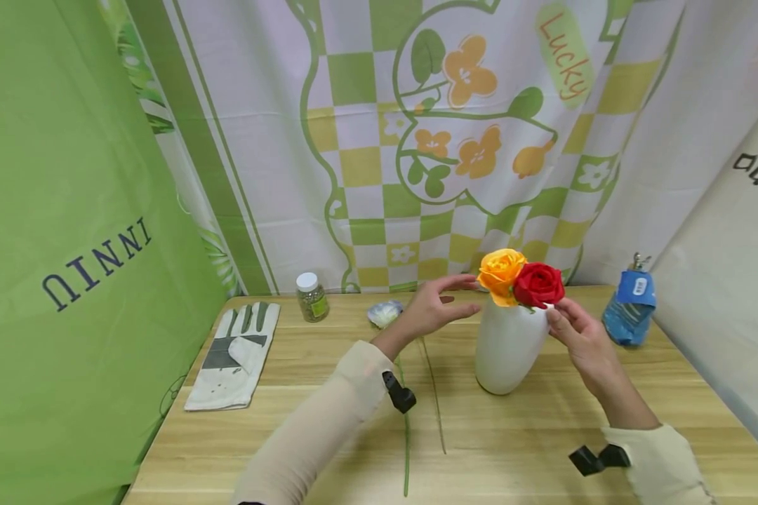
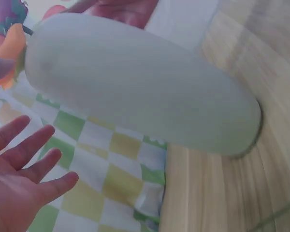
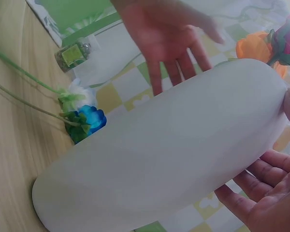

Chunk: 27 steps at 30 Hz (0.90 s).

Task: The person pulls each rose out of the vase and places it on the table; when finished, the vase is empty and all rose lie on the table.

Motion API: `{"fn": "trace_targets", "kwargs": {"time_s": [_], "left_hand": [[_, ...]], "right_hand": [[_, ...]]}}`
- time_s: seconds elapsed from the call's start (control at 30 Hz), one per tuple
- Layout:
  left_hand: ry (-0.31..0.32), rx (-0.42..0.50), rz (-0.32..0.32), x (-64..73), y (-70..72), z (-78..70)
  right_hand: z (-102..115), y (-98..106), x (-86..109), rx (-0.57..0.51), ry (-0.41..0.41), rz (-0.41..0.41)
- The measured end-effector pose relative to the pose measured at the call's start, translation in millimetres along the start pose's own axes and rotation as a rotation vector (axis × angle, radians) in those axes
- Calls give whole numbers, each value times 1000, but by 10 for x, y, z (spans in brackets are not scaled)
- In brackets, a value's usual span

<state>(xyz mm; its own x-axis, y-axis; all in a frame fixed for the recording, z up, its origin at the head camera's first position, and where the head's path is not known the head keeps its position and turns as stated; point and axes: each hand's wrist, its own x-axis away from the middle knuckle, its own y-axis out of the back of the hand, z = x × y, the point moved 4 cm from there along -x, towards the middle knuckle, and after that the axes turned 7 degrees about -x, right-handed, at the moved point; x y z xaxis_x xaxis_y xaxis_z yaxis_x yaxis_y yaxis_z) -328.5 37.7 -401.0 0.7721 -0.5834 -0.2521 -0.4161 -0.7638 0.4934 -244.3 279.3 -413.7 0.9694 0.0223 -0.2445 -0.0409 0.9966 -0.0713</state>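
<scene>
A white vase (image 1: 510,347) stands upright on the wooden table, with an orange rose (image 1: 502,275) and a red rose (image 1: 539,284) at its mouth. My right hand (image 1: 586,344) holds the vase near the rim on its right side; in the right wrist view the thumb lies on the white wall and the fingers reach round behind. To the left of the blooms is my left hand (image 1: 432,308), its fingers spread and holding nothing. The left wrist view shows that palm (image 2: 12,193) facing the vase (image 2: 140,87), apart from it.
On the table left of the vase lie a white flower (image 3: 77,96) and a blue flower (image 3: 93,118) on long stems. Farther left are a lidded jar (image 1: 312,300) and a work glove (image 1: 235,358). A blue bag (image 1: 632,308) stands at the right rear, before a patterned curtain (image 1: 379,231).
</scene>
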Motion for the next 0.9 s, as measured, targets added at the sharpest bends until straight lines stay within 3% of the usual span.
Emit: {"fn": "trace_targets", "kwargs": {"time_s": [0.27,0.47,0.73,0.9], "left_hand": [[1,48,68,-114,-107,-178],[5,82,90,-141,-199,-233],[-51,147,87,-232,-256,-282],[-91,195,28,-268,-291,-329]], "right_hand": [[-2,-13,15,-35,16,1],[3,-14,9,-30,16,4],[3,-19,-14,-20,23,-2],[-8,-9,-7,-13,23,-6]]}}
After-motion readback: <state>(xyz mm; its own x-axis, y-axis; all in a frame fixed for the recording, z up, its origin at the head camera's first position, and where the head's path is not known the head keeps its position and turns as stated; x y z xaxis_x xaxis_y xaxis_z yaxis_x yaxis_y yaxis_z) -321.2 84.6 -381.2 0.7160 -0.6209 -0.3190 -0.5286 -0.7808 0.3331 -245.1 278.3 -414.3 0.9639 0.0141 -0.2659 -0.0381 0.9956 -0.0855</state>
